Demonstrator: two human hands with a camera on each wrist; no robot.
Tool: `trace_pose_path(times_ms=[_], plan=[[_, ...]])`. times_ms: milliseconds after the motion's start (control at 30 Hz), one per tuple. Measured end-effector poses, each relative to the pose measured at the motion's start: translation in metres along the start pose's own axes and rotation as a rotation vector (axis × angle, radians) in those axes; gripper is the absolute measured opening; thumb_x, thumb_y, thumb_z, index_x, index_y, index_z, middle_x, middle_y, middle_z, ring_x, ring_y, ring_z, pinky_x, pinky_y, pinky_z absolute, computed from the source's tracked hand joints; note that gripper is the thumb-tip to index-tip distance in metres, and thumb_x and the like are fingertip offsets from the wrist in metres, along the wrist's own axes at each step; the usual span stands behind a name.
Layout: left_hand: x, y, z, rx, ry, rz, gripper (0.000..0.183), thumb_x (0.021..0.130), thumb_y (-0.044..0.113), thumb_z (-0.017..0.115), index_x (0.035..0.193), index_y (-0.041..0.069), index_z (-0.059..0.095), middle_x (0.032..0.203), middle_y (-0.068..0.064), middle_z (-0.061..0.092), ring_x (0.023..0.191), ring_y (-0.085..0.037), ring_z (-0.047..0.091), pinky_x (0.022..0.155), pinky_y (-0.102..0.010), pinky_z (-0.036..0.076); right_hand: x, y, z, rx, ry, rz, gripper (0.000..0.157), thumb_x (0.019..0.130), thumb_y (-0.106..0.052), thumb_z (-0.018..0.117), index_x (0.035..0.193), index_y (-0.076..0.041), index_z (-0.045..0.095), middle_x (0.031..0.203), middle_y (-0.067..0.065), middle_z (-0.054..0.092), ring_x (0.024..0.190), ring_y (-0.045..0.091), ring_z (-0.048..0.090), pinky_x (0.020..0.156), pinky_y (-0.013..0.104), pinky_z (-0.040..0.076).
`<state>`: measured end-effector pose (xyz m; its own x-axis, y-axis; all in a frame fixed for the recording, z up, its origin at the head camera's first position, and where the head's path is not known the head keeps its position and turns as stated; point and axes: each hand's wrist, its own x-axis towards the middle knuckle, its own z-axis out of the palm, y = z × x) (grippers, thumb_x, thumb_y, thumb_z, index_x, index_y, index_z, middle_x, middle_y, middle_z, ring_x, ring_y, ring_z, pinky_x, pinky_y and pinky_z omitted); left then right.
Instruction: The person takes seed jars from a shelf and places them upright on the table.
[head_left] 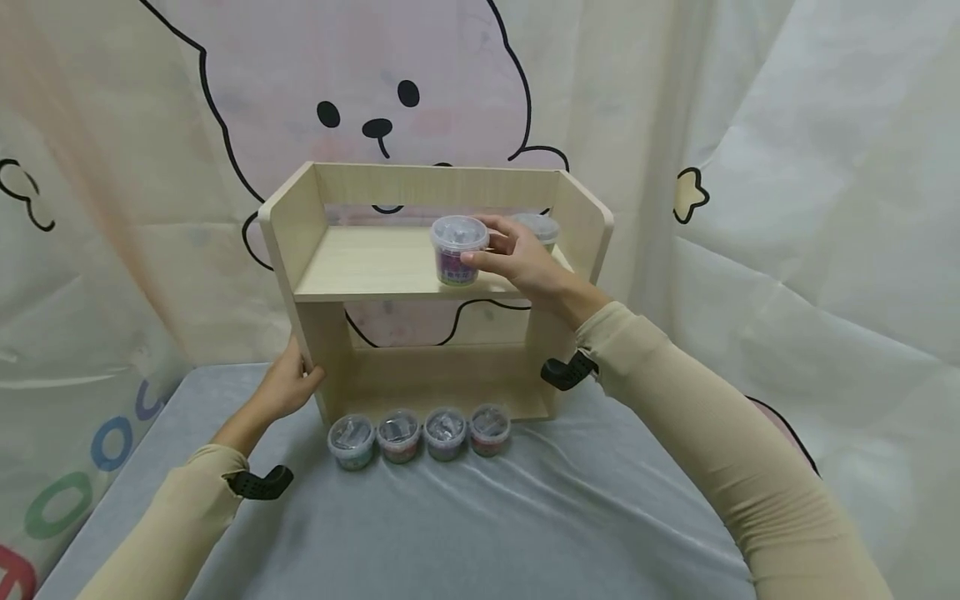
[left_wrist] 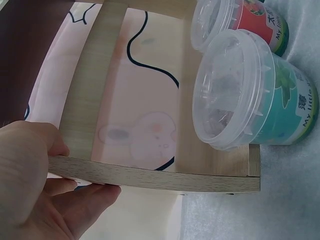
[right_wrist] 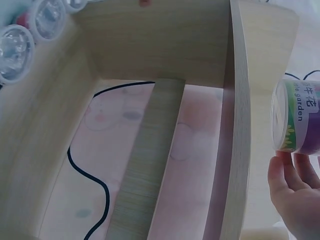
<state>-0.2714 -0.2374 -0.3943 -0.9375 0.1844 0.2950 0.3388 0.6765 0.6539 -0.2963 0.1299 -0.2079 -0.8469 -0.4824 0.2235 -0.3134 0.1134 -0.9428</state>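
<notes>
My right hand (head_left: 528, 265) holds a clear-lidded plastic tub with a purple label (head_left: 456, 250) by its side, over the upper board of a small wooden shelf unit (head_left: 367, 262). In the right wrist view the tub (right_wrist: 302, 116) lies sideways in frame, with fingertips along its lower side. Behind that hand, a second lidded tub (head_left: 542, 227) stands at the right end of the upper board, partly hidden. My left hand (head_left: 291, 385) grips the edge of the unit's left side panel, thumb on one face and fingers on the other in the left wrist view.
Several lidded tubs stand in a row on the grey cloth before the unit, among them a teal-labelled tub (left_wrist: 285, 100) and a red-labelled tub (left_wrist: 255, 22). The grey cloth (head_left: 465, 533) covers the table. Behind hangs a curtain (head_left: 630, 92) printed with a cartoon bear.
</notes>
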Motion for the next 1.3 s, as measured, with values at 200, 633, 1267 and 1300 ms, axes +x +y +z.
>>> trace_pose_path(times_ms=[200, 633, 1267, 1300], plan=[[-0.001, -0.001, 0.001, -0.005, 0.009, 0.007, 0.074, 0.094, 0.001, 0.050, 0.156, 0.003, 0.009, 0.139, -0.041, 0.048, 0.123, -0.057, 0.054, 0.094, -0.069, 0.048, -0.013, 0.002, -0.001, 0.003, -0.043, -0.024, 0.063, 0.095, 0.001, 0.057, 0.154, -0.006, 0.036, 0.146, 0.020, 0.051, 0.130, 0.021, 0.054, 0.115, 0.042, 0.043], [0.003, -0.002, 0.000, 0.005, 0.012, 0.001, 0.078, 0.096, 0.002, 0.048, 0.159, 0.008, 0.003, 0.141, -0.040, 0.047, 0.120, -0.055, 0.056, 0.089, -0.064, 0.051, -0.048, 0.018, -0.010, -0.004, -0.109, 0.020, 0.067, 0.094, -0.002, 0.058, 0.156, -0.006, 0.033, 0.147, 0.021, 0.050, 0.129, 0.019, 0.054, 0.114, 0.043, 0.042], [-0.001, -0.001, 0.003, -0.013, 0.000, -0.024, 0.077, 0.096, 0.002, 0.049, 0.158, 0.006, 0.005, 0.136, -0.041, 0.049, 0.114, -0.054, 0.058, 0.085, -0.061, 0.051, -0.077, 0.072, -0.027, 0.034, -0.119, 0.076, 0.064, 0.095, 0.000, 0.060, 0.154, -0.004, 0.034, 0.130, -0.001, 0.064, 0.119, 0.007, 0.062, 0.101, 0.023, 0.050], [0.000, 0.000, 0.003, -0.010, 0.003, -0.027, 0.075, 0.096, 0.003, 0.049, 0.158, 0.006, 0.006, 0.135, -0.041, 0.050, 0.114, -0.054, 0.059, 0.085, -0.062, 0.051, -0.078, 0.075, -0.027, 0.038, -0.120, 0.078, 0.064, 0.095, 0.000, 0.060, 0.154, -0.004, 0.034, 0.130, 0.000, 0.064, 0.119, 0.007, 0.062, 0.101, 0.023, 0.050]])
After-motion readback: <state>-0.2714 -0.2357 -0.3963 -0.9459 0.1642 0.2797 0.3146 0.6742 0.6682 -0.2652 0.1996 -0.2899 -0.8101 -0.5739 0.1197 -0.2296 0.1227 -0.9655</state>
